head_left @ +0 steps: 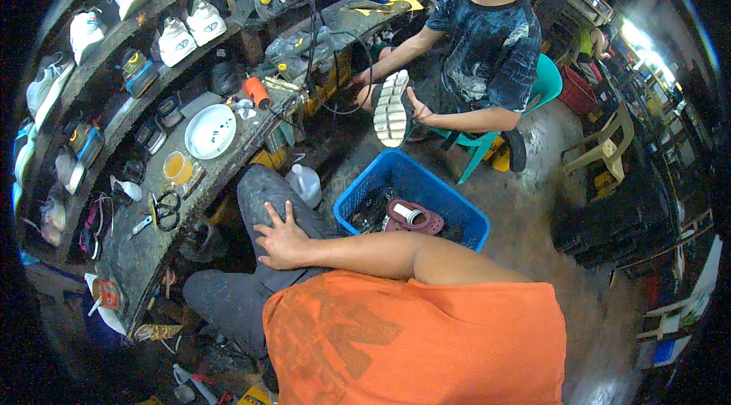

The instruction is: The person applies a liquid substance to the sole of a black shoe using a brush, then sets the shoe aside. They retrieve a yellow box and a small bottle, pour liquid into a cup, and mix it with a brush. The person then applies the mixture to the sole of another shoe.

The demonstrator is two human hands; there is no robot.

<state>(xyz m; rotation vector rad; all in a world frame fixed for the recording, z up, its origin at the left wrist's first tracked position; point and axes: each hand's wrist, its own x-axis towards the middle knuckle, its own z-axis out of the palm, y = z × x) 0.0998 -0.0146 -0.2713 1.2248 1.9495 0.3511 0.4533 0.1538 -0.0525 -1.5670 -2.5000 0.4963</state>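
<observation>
Resting on a gray trouser leg (268, 190) was the right hand (285, 243).
It lay spread wide and gripped nothing, maybe just for ease; the left hand was out of sight. The trouser leg was right under it. At one o'clock from the right hand stood a white plastic jug (304, 186). Between one and two, a co-worker (487, 51) held a white-soled shoe (392, 110) sole-out, perhaps to check it. At three, a blue basket (445, 186) held a maroon clog (429, 224).
</observation>
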